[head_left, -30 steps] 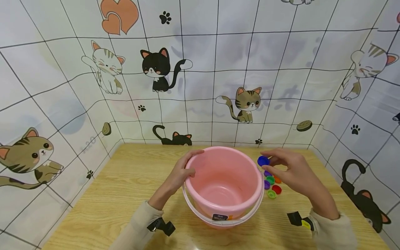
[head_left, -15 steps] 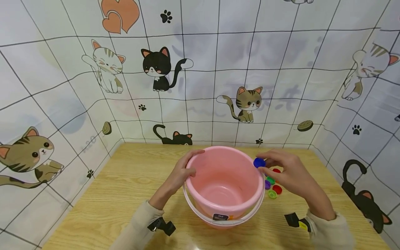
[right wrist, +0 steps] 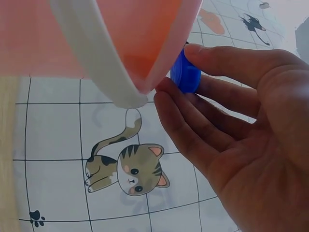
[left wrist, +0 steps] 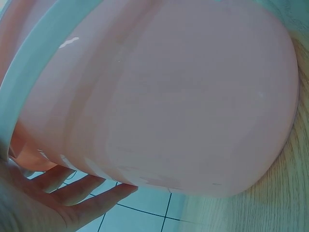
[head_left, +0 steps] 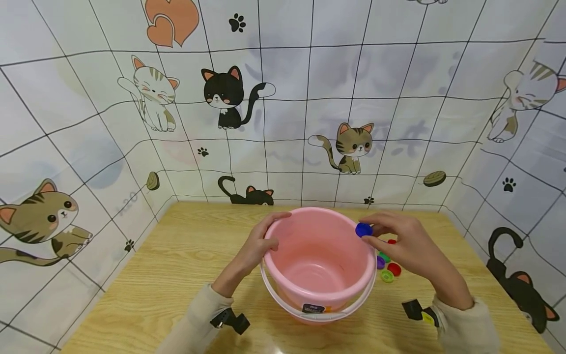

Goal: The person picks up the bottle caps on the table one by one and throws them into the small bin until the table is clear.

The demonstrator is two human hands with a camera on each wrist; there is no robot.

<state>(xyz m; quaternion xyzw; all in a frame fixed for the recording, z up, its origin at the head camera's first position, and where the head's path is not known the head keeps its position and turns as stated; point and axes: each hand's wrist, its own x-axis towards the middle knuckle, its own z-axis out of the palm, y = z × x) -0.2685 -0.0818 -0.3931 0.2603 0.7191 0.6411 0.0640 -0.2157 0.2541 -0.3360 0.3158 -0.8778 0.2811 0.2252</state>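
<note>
A pink bucket (head_left: 309, 231) stands upright on the wooden table, its white handle (head_left: 325, 317) hanging down at the front. My left hand (head_left: 253, 246) grips the rim on the left, thumb over the inside edge; in the left wrist view its fingers (left wrist: 96, 200) lie along the outer wall. At the right rim, my right hand (head_left: 407, 246) pinches a blue bottle cap (head_left: 363, 230) between thumb and fingers. The right wrist view has the blue cap (right wrist: 188, 75) right beside the bucket's edge. No object shows on the visible bucket floor.
To the right of the bucket lie several small caps, among them a purple one (head_left: 381, 263), a red one (head_left: 394, 269) and a light green one (head_left: 387, 276). Cat-print sheeting (head_left: 287, 123) encloses the wooden table (head_left: 199, 236) at the back and sides.
My right hand has moved left with the blue cap, from above the loose caps to the bucket's right rim. The left hand keeps its grip on the bucket.
</note>
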